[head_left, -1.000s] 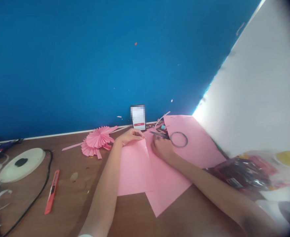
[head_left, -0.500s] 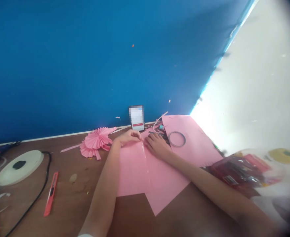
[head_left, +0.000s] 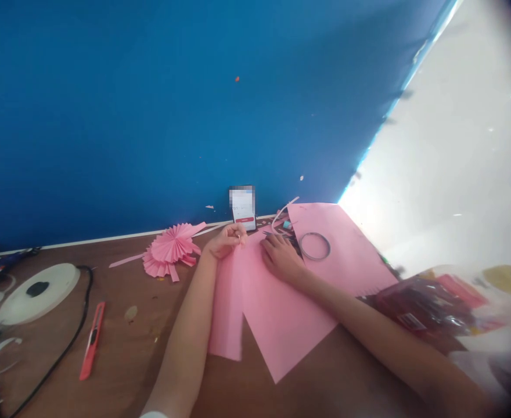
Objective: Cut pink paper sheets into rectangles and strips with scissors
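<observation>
My left hand (head_left: 226, 240) pinches the far corner of a pink paper sheet (head_left: 227, 307) and lifts it, so the sheet stands partly on edge. My right hand (head_left: 281, 256) lies flat, fingers spread, on a second pink sheet (head_left: 281, 325) spread on the brown table (head_left: 120, 342). Just beyond my right hand lie scissors (head_left: 281, 235) and a metal ring (head_left: 314, 246) on another pink sheet (head_left: 346, 255).
A pleated pink paper fan (head_left: 171, 249) lies left of my left hand. A phone (head_left: 243, 207) leans on the blue wall. A red utility knife (head_left: 90, 339), a white round object (head_left: 38, 292) and a black cable (head_left: 59, 348) sit at left. Plastic bags (head_left: 429, 302) lie at right.
My left hand has lifted the left pink sheet by its far corner and folded it up toward the left. My right hand moved slightly left and stays on the other sheet.
</observation>
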Motion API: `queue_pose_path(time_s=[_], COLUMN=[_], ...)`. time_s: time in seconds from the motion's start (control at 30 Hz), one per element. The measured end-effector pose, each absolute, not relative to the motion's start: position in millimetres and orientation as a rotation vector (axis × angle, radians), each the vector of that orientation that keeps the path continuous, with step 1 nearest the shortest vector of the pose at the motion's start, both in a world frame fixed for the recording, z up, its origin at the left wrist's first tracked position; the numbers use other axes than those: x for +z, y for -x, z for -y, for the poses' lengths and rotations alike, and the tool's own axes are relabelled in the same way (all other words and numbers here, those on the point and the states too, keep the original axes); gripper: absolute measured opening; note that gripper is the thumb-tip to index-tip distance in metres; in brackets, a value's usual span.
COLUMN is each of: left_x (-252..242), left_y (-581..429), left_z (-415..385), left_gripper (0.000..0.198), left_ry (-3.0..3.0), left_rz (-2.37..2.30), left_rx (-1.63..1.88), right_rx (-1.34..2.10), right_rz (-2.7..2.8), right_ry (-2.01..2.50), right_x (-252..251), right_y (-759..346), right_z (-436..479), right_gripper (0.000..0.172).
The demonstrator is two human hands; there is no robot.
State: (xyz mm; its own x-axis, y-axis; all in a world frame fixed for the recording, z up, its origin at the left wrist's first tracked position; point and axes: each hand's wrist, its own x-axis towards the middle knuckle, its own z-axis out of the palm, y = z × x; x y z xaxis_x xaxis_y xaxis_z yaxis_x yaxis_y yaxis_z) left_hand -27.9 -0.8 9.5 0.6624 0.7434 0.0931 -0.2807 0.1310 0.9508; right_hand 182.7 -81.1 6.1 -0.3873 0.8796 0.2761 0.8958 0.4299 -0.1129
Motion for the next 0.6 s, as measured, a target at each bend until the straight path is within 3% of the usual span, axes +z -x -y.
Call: queue_pose_path(time_s=[0.43,0.6], left_x=[9,7], left_y=[19,15], left_z=[4,0], left_gripper=[0.044,0.047], left_ry=[-1.064,-1.185], left_rz=[-0.358,-0.440], left_rx=[0.904,0.644], right_rx=[-0.180,-0.207], right_rz=[2.275,2.286], right_ry=[1.760,1.807], right_x=[-2,-3], right_y=[-181,-181], right_z=[81,75], right_gripper=[0.043,0.057])
